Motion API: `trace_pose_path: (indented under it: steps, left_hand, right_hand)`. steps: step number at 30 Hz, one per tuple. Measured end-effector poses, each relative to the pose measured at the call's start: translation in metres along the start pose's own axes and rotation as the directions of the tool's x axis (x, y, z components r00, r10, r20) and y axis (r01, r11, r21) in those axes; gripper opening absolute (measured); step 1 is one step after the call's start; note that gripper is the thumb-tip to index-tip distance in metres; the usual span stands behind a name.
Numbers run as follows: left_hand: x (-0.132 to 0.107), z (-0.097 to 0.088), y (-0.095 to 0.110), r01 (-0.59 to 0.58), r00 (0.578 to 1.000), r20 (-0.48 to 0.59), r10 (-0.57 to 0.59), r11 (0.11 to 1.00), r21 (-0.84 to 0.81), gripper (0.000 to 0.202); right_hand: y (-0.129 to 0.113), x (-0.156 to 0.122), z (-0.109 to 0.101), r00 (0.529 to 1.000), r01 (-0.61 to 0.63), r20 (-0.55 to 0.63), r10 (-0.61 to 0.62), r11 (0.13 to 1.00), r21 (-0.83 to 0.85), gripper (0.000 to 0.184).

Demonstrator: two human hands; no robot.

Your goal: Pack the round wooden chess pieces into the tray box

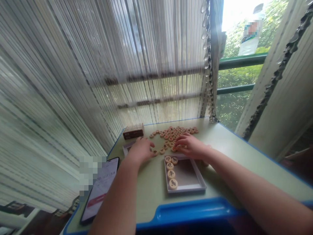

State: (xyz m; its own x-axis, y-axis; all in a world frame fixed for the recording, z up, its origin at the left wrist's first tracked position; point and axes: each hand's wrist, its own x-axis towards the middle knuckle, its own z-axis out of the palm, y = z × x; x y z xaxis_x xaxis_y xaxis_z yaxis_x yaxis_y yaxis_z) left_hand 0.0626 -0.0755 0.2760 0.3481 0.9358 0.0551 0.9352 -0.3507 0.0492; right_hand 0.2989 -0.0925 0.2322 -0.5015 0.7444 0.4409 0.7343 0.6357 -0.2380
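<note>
Round wooden Chinese chess pieces (pixel 171 139) lie loosely across the far middle of the table. My right hand (pixel 192 146) reaches over their near right side, fingers apart, its fingertips at a piece with a red character (pixel 173 149). My left hand (pixel 141 149) hovers over a shallow tray (pixel 125 149) and covers most of it. The left fingers are spread, close to a single chess piece (pixel 155 152). Between my forearms sits a second shallow white tray (pixel 198 188). Several black-character pieces (pixel 171 174) lie in it along its left side and top left corner.
A small brown box (pixel 133 131) stands at the far left of the table (pixel 151 195). Beside my left forearm lies a phone (pixel 101 189) with its screen lit. The table has a blue edge (pixel 193 210). String curtains (pixel 156 58) hang behind it before a window.
</note>
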Motion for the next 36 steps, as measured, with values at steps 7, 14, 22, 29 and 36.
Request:
trace_pose_path:
  steps: [7,14,22,29,36]
  left_hand:
    - [0.002,0.005,0.009,-0.091,0.995,0.029,0.090,0.995,0.033,0.020]
    - [0.006,0.013,0.012,-0.114,0.992,-0.055,0.113,0.993,-0.009,0.023]
    - [0.013,0.017,0.009,0.032,0.995,-0.087,-0.039,0.996,-0.080,0.028]
    - [0.014,0.010,0.026,0.178,0.979,-0.101,-0.176,0.984,0.010,0.025]
    - [0.049,0.013,0.054,0.078,0.997,-0.020,-0.079,0.996,-0.039,0.029]
  right_hand:
    - [-0.003,-0.003,-0.003,0.998,0.011,0.060,-0.017,0.996,0.093,0.013]
    - [-0.005,-0.002,-0.002,0.998,-0.032,0.055,0.026,0.993,0.113,0.013]
    - [0.031,-0.003,-0.005,0.827,-0.547,-0.212,0.521,0.832,-0.091,0.029]
    - [0.044,-0.003,-0.003,0.798,-0.602,-0.079,0.597,0.795,-0.069,0.023]
    - [0.048,-0.004,-0.004,0.748,-0.660,-0.132,0.650,0.750,-0.047,0.028]
